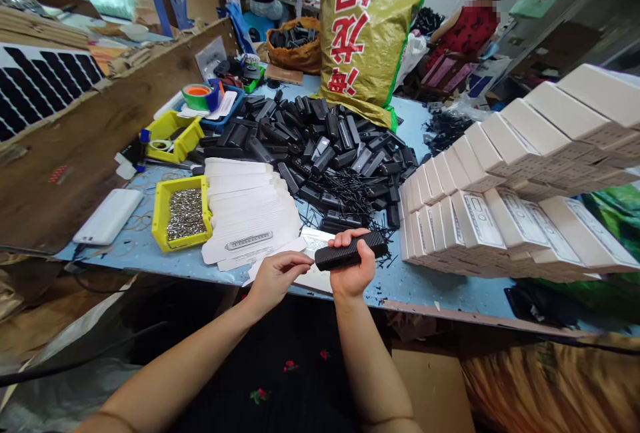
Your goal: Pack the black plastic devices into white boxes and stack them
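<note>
Over the blue worktable (445, 290), at the frame's lower centre, a black case (345, 255) is grasped by the right hand (354, 280), its long axis running sideways toward the left hand (274, 280), whose pinched fingertips are held just beside its end, contents indiscernible.

Whether the left hand (274, 280) pinches anything is too small to tell; the right hand (351, 278) hides part of the black case (337, 257); the upper edge crops the gold sack (383, 20).
</note>
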Available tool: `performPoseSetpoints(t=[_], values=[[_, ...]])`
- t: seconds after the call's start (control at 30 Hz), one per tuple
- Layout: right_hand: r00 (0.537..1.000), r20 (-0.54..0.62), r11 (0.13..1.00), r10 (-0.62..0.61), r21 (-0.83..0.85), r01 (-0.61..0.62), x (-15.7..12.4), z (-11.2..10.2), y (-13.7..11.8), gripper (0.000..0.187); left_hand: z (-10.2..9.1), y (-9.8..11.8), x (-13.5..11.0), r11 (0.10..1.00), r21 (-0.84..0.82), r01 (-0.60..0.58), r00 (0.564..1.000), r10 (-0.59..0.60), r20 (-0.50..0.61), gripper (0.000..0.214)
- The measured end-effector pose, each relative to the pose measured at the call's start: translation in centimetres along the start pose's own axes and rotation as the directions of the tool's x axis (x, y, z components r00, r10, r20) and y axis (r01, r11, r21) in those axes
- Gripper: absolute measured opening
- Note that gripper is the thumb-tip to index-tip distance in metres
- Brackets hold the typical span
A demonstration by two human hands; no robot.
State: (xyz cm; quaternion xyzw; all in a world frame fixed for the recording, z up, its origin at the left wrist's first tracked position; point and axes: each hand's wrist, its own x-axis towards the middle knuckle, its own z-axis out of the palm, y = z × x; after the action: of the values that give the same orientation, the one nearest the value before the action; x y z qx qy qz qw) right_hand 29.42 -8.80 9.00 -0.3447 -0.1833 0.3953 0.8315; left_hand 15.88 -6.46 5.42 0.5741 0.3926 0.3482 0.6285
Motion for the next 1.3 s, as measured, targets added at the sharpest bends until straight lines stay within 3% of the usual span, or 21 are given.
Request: performPoseSetpoints(t=[0.2, 0.3, 0.67, 0.83, 0.9, 0.97, 1.03, 1.1, 1.17, 1.23, 1.3], values=[[0.998, -0.049, 0.997, 0.034, -0.069, -0.037, -0.1, -0.4, 0.2, 0.016, 0.2, 0.6, -0.3, 0.946, 0.266, -0.186, 0.982, 0.177, 0.060, 0.011], [0.996, -0.078, 0.999, 0.040, -0.032, -0.043, -0.1, -0.6, 0.4, 0.016, 0.4, 0.5, -0.3, 0.928, 0.301, -0.220, 0.976, 0.209, 0.068, 0.013], [0.960, -0.249, 0.990, 0.126, 0.092, -0.106, 0.3, -1.3, 1.3, 0.021, 2.3, -0.8, -0.3, 0.981, 0.141, -0.134, 0.989, 0.141, -0.045, 0.013], [0.947, -0.285, 0.989, 0.145, 0.077, -0.128, 0.7, -1.7, 2.7, 0.022, 2.7, -2.1, -0.1, 0.996, 0.087, 0.006, 0.998, 0.000, -0.063, 0.016], [0.965, -0.248, 0.995, 0.089, -0.015, -0.096, 0.9, -2.2, 2.5, 0.019, 2.1, -2.2, 0.2, 0.993, 0.116, 0.023, 0.999, -0.020, -0.029, 0.017], [0.980, -0.186, 0.989, -0.068, -0.139, 0.043, 1.0, -3.5, 2.0, 0.015, 0.8, -1.8, 0.8, 0.964, 0.258, -0.064, 0.998, 0.055, 0.039, 0.022], [0.972, -0.044, 0.924, -0.231, -0.324, 0.204, 1.1, -5.4, 1.5, 0.013, -0.9, -1.3, 1.6, 0.842, 0.499, -0.203, 0.979, 0.166, 0.118, 0.049], [0.967, 0.137, 0.827, -0.216, -0.501, 0.256, 1.3, -7.5, 1.4, 0.014, -2.5, -0.9, 2.5, 0.664, 0.699, -0.264, 0.965, 0.174, 0.198, 0.064], [0.969, 0.232, 0.766, -0.087, -0.606, 0.214, 1.7, -9.1, 1.4, 0.014, -3.8, -0.6, 3.2, 0.577, 0.782, -0.235, 0.968, 0.064, 0.244, 0.047], [0.975, 0.212, 0.795, -0.061, -0.580, 0.176, 2.1, -9.7, 1.3, 0.012, -4.9, -0.3, 3.5, 0.654, 0.747, -0.122, 0.984, -0.021, 0.179, 0.028], [0.991, 0.111, 0.877, -0.077, -0.465, 0.120, 2.2, -9.3, 0.8, 0.019, -5.7, 0.3, 3.5, 0.862, 0.505, 0.045, 0.998, -0.059, 0.012, 0.028]])
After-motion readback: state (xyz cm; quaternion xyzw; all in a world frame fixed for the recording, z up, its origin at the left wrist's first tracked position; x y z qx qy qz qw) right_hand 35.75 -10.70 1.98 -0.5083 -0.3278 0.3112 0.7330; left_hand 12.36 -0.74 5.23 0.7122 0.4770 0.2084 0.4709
